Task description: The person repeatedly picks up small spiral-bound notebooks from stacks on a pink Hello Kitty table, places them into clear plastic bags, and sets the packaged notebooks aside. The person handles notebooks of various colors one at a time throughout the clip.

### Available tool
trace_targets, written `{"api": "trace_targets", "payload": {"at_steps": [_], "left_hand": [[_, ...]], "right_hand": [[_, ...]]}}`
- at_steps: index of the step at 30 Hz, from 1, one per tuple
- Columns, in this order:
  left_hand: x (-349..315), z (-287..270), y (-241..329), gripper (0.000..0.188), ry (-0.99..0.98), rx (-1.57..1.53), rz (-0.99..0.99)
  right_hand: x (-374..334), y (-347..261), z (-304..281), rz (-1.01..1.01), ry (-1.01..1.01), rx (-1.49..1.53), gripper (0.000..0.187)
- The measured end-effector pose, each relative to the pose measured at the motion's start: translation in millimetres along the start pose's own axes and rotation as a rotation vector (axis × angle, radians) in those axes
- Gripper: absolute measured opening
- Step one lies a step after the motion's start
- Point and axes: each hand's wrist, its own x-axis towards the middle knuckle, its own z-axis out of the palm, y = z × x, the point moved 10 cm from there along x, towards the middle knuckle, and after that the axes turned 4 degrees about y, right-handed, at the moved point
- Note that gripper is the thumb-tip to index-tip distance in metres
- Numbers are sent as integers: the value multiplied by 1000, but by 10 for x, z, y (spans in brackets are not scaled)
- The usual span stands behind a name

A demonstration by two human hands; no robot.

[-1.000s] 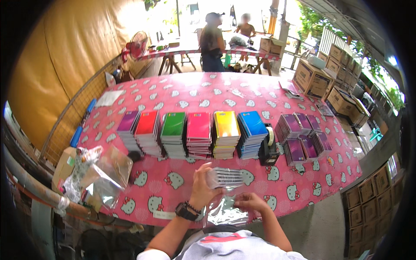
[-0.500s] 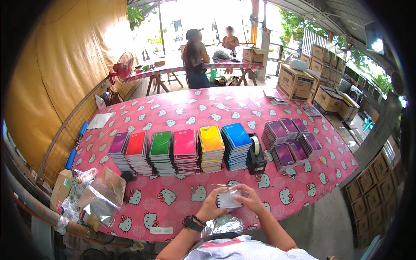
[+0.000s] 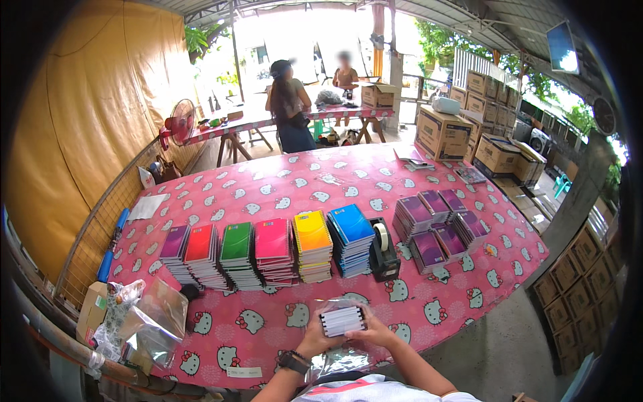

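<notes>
Stretching across most of the view, a table (image 3: 231, 194) in a pink patterned cover lies before the person, with a tan tarp (image 3: 100, 134) hanging along the left. Cardboard boxes (image 3: 442, 134) are piled beyond its far right corner. Across the middle runs a row of six spiral notebook stacks (image 3: 273, 239): purple, red, green, pink, yellow and blue from left to right. To their right sits a cluster of purple notebooks (image 3: 427, 249), and between the two, just beside the blue stack, stands a black tape dispenser (image 3: 385, 258). At the near edge, the left hand (image 3: 321, 340) and right hand (image 3: 372, 331) are curled in on opposite sides of a small notebook bundle (image 3: 343, 321), gripping it between them above the table, white page edges and black binding upward. Clear plastic film (image 3: 338, 362) shines below the hands.
</notes>
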Motion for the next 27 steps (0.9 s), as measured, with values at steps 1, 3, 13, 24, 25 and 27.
{"api": "trace_targets", "payload": {"at_steps": [1,3,13,24,25,27], "left_hand": [[3,40,231,91,-25,-52,-40],[63,-73,585,72,-4,-134,114],[142,-282,1790,29,382,701,445],[-274,48,1794,9,65,811,655],[-313,-167,1933,12,198,704,635],[-419,-534,1726,17,406,651,553]], "right_hand": [[0,-141,-48,39,-4,135,97],[79,-225,-202,-72,114,157,72],[125,-1249,-558,-164,448,-628,18],[-209,-606,-303,-270,27,-458,35],[-258,-715,-281,-301,27,-485,35],[-305,-740,-230,-329,8,-527,35]]}}
